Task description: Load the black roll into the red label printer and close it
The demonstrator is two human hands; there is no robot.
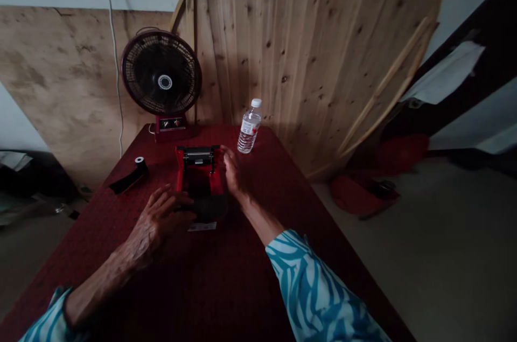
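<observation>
A small red machine (217, 183) stands on the table, its top open. A dark roller and a metal bar cross its far end, and a dark, rounded part lies at its near end. My left hand (163, 213) is open, its fingers stretched over the near left part of the machine; whether they press on it I cannot tell. Along the right side lies my right hand (233, 172), fingers extended and touching the far right corner. Left of the machine is a roll of black strip (139, 168) with a white core, partly unwound.
The dark red table (250, 283) narrows toward the wall. At its back stand a fan (161, 75) and a clear water bottle (248, 129) with a white cap. A large round wooden board (307, 51) leans behind them. A red seat (359, 194) is off to the right.
</observation>
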